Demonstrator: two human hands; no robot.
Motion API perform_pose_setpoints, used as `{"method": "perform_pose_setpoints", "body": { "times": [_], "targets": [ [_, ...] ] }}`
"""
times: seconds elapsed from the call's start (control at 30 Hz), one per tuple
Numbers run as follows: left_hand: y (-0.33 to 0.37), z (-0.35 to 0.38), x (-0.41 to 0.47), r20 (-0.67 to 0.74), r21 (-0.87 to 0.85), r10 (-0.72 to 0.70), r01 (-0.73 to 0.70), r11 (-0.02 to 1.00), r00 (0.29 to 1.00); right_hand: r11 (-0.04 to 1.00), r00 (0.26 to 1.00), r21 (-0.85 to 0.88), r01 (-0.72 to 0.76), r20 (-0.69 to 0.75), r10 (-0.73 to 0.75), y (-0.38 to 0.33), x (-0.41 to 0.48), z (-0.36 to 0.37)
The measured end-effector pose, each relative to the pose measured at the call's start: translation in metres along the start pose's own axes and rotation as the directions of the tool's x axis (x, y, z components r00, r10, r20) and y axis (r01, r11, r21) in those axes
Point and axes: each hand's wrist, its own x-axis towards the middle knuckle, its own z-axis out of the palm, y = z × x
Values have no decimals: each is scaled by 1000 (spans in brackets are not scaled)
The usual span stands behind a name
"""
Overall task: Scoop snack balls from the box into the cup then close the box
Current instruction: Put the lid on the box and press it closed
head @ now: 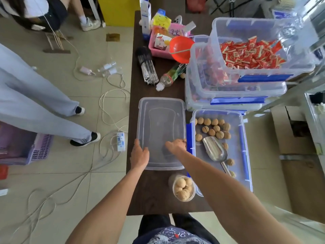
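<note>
Head view. The cup [184, 187] stands on the dark tabletop [154, 199] near its front edge, filled with snack balls [181, 184] to the brim; the scooping stage is judged complete. The box [222, 148] sits to the right of the lid, open, with a loose scatter of balls [213, 128] mostly at its far end. The metal scoop [214, 149] lies inside the box, bowl up, handle toward the person, presumably parked there so it closes in with the contents.

The clear lid [161, 133] lies flat on the tabletop, just left of the box and touching its blue latch [189, 138]. The left hand [139, 155] takes the lid's near left corner, fingers laid over the top and thumb side at the rim: a closed grip on the lid edge. The right hand [176, 144] curls over the lid's right edge beside the latch, also gripping. Both holds suit lifting the lid across.

Clearances: stacked bins [233, 95] stand close behind the box, and the cup stands just before the lid's near edge. Room for the transfer is narrow; the scoop bowl may foul the lid if it sits proud.
</note>
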Motion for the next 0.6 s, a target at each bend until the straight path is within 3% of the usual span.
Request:
{"method": "perform_pose_setpoints", "body": {
  "times": [0.2, 0.47, 0.6],
  "targets": [
    [8, -13, -1, -75, -226, -119, 99, 969, 990, 986, 995, 159, 38, 87, -52, 8, -7, -19],
    [15, -35, -9, -220, -199, -235, 193, 961, 947, 953, 959, 270, 136, 205, -194, 17, -15, -35],
    [17, -41, -21, -243, -228, -281, 227, 947, 929, 940, 954, 285, 190, 174, -246, 18, 9, -31]
  ]
}}
